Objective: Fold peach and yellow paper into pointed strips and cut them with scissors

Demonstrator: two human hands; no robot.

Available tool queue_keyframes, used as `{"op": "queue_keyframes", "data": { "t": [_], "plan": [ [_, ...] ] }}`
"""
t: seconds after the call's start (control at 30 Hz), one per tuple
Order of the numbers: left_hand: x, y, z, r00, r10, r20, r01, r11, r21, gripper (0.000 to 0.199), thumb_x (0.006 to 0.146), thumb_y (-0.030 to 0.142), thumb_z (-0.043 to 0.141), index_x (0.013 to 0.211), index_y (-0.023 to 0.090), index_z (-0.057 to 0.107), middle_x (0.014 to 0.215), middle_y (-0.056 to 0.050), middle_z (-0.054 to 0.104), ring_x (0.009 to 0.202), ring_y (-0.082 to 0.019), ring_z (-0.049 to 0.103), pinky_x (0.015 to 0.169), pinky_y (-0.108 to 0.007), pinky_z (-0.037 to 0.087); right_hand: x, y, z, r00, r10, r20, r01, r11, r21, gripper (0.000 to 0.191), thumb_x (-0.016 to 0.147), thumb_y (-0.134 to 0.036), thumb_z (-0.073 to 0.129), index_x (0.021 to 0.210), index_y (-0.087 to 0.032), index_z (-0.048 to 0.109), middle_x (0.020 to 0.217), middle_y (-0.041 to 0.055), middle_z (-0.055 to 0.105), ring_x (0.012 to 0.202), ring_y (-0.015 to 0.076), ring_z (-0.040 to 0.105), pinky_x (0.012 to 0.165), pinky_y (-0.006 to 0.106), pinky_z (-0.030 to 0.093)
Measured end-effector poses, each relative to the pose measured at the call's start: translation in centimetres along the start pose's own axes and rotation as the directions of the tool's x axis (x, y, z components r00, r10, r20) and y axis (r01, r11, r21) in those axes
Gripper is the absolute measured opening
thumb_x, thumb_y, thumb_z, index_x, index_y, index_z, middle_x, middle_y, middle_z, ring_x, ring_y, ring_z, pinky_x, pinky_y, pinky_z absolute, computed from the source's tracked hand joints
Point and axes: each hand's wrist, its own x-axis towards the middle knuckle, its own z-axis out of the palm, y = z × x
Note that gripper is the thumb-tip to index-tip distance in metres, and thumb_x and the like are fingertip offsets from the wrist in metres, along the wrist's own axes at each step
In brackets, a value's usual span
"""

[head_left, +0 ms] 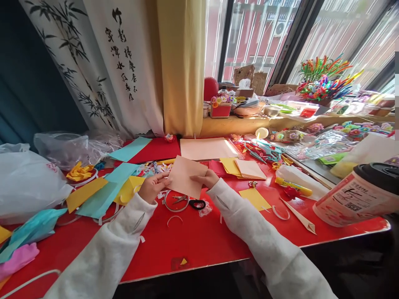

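A square sheet of pale pink paper is held up above the table between both hands. My left hand pinches its left edge, and my right hand grips the right edge with the thumb lying over the front. Just below the sheet lie scissors with black handles and a white ring. Behind it, a larger pale pink sheet rests on the table. To the right of my right hand are small stacked squares of yellow paper and pink paper.
The red table carries a yellow glue tube, a folded paper cone and a large lidded cup at right. Blue paper strips and a white plastic bag lie at left.
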Motion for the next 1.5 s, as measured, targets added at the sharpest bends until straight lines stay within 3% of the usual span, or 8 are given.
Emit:
{"op": "queue_keyframes", "data": {
  "t": [0.1, 0.23, 0.37, 0.47, 0.67, 0.93, 1.17, 1.5],
  "plan": [
    [-0.7, -0.3, 0.4, 0.989, 0.041, -0.144, -0.040, 0.999, 0.015, 0.063, 0.056, 0.046, 0.071, 0.109, 0.012, 0.061, 0.098, -0.008, 0.068, 0.093, -0.026, 0.062, 0.087, -0.037, 0.049, -0.3, -0.3, 0.2, 0.994, 0.110, -0.015, -0.107, 0.988, 0.107, 0.045, 0.049, -0.028, 0.075, 0.089, -0.015, 0.058, 0.081, 0.0056, 0.067, 0.069, 0.0179, 0.063, 0.053, 0.029, 0.053],
    [-1.2, -0.3, 0.5, 0.964, 0.161, -0.212, -0.135, 0.982, 0.130, 0.066, 0.067, 0.047, 0.063, 0.122, 0.013, 0.051, 0.109, -0.010, 0.064, 0.108, -0.027, 0.055, 0.096, -0.038, 0.042, -0.6, 0.0, 0.7, 0.995, 0.085, -0.047, -0.079, 0.989, 0.129, 0.046, 0.053, -0.031, 0.073, 0.091, -0.017, 0.052, 0.074, 0.0023, 0.065, 0.067, 0.0176, 0.064, 0.051, 0.030, 0.054],
    [-1.7, -0.7, 1.1, 0.930, 0.367, 0.025, -0.366, 0.919, 0.148, 0.059, 0.077, 0.050, 0.050, 0.127, 0.017, 0.047, 0.136, -0.006, 0.041, 0.130, -0.024, 0.029, 0.109, -0.033, 0.024, -1.0, 1.2, 1.1, 0.998, -0.019, -0.053, 0.018, 1.000, -0.016, 0.041, 0.062, -0.038, 0.068, 0.096, -0.019, 0.053, 0.075, 0.0027, 0.067, 0.069, 0.0191, 0.065, 0.058, 0.034, 0.056],
    [-2.3, -1.0, 1.8, 0.895, 0.390, 0.215, -0.416, 0.905, 0.088, 0.062, 0.083, 0.056, 0.035, 0.135, 0.023, 0.034, 0.144, -0.001, 0.025, 0.135, -0.021, 0.014, 0.111, -0.033, 0.017, -1.2, 2.1, 1.3, 0.995, -0.081, -0.062, 0.072, 0.988, -0.135, 0.038, 0.068, -0.043, 0.063, 0.098, -0.021, 0.056, 0.074, 0.0021, 0.068, 0.069, 0.0191, 0.066, 0.060, 0.034, 0.056],
    [-2.6, -1.3, 2.3, 0.889, 0.355, 0.290, -0.439, 0.842, 0.313, 0.056, 0.086, 0.051, 0.030, 0.134, 0.023, 0.035, 0.146, 0.000, 0.020, 0.136, -0.018, 0.006, 0.113, -0.033, 0.005, -1.9, 1.8, 2.3, 0.997, -0.078, -0.010, 0.077, 0.993, -0.091, 0.045, 0.066, -0.055, 0.058, 0.093, -0.018, 0.056, 0.070, 0.0013, 0.064, 0.064, 0.0164, 0.064, 0.059, 0.031, 0.056],
    [-2.5, -0.8, 2.1, 0.906, 0.316, 0.282, -0.408, 0.829, 0.382, 0.055, 0.082, 0.049, 0.042, 0.127, 0.017, 0.047, 0.141, -0.008, 0.032, 0.135, -0.022, 0.017, 0.111, -0.033, 0.014, -2.3, 1.0, 2.9, 0.999, -0.047, 0.014, 0.047, 0.999, 0.025, 0.050, 0.061, -0.062, 0.058, 0.082, -0.017, 0.054, 0.068, 0.0013, 0.060, 0.064, 0.0149, 0.061, 0.059, 0.028, 0.054],
    [-2.2, 0.0, 2.0, 0.977, 0.199, -0.074, -0.196, 0.980, 0.045, 0.057, 0.060, 0.043, 0.070, 0.107, 0.013, 0.058, 0.104, -0.011, 0.063, 0.097, -0.024, 0.057, 0.083, -0.034, 0.047, -2.3, 2.2, 2.6, 0.988, -0.147, 0.053, 0.156, 0.957, -0.244, 0.041, 0.071, -0.056, 0.053, 0.073, -0.016, 0.056, 0.061, 0.0006, 0.058, 0.061, 0.0136, 0.058, 0.052, 0.023, 0.046],
    [-2.0, -0.5, 2.1, 0.992, 0.110, -0.065, -0.117, 0.987, -0.114, 0.041, 0.052, 0.036, 0.076, 0.082, 0.013, 0.062, 0.081, -0.004, 0.066, 0.080, -0.018, 0.059, 0.073, -0.028, 0.048, -2.6, 2.0, 2.8, 0.988, -0.153, 0.036, 0.157, 0.940, -0.304, 0.034, 0.074, -0.052, 0.052, 0.076, -0.018, 0.052, 0.065, 0.0015, 0.062, 0.059, 0.0135, 0.060, 0.051, 0.023, 0.047]
  ]
}}
